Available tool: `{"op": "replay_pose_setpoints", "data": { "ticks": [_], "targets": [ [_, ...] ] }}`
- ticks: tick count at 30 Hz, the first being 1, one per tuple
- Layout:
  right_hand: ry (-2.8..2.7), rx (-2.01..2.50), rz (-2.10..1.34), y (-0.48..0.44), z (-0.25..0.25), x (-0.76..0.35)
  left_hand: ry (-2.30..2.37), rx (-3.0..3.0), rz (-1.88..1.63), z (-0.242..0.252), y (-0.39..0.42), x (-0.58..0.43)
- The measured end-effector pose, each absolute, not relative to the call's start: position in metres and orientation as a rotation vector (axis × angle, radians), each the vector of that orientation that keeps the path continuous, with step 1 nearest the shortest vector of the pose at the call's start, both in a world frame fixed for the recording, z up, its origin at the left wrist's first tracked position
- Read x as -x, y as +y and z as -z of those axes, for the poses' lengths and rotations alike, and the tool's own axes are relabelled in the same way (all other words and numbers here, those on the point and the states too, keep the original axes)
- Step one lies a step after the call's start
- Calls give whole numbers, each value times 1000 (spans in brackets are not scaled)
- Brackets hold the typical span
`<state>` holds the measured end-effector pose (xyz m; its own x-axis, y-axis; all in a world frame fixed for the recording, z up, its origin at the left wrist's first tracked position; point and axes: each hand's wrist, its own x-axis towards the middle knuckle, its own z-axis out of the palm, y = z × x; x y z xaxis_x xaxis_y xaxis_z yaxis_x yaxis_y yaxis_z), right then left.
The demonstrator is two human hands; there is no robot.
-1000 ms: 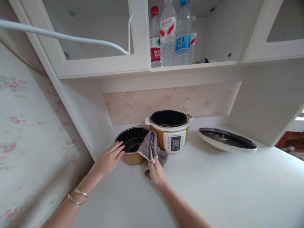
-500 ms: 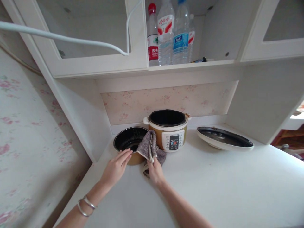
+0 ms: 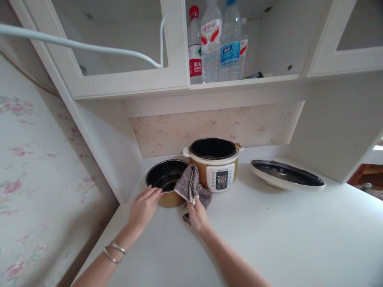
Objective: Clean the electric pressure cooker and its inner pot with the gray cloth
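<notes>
A black-lined inner pot with a gold outside stands upright on the white counter. My left hand is at its near left rim, fingers laid over the edge and thumb hidden. In my right hand is a bunched grey-purple cloth with a pale border. One part of the cloth covers the pot's right front rim, and folds hang down toward the counter. Right behind the cloth stands a gold and white electric cooker, its top uncovered and its control panel facing me.
A cooker lid lies tilted, dark inside up, on the counter at the right. Several plastic bottles stand in the overhead cupboard. A white cable crosses the upper left, before the cupboard door.
My left hand has shifted slightly along the pot's rim, and its thumb has gone out of sight. The right hand keeps hold of the cloth. The whole view has slid a little.
</notes>
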<state>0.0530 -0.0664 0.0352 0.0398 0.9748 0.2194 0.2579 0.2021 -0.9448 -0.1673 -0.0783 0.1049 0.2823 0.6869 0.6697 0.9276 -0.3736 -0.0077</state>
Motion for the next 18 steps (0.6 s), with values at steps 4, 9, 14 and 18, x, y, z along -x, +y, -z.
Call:
{"op": "replay_pose_setpoints", "data": {
  "ticks": [4, 9, 14, 18],
  "targets": [
    [-1421, 1245, -881, -65, -34, -54, -1440, 2239, 911, -109, -91, 164],
    [-1434, 1260, -882, -65, -34, -55, -1514, 2384, 735, -128, -64, 218],
    [-1432, 1269, -888, -66, -35, -54, -1457, 2426, 642, -127, -49, 224],
    [-1444, 1228, -874, -67, -36, -53, -1528, 2271, 665, -124, -74, 182]
  ]
}}
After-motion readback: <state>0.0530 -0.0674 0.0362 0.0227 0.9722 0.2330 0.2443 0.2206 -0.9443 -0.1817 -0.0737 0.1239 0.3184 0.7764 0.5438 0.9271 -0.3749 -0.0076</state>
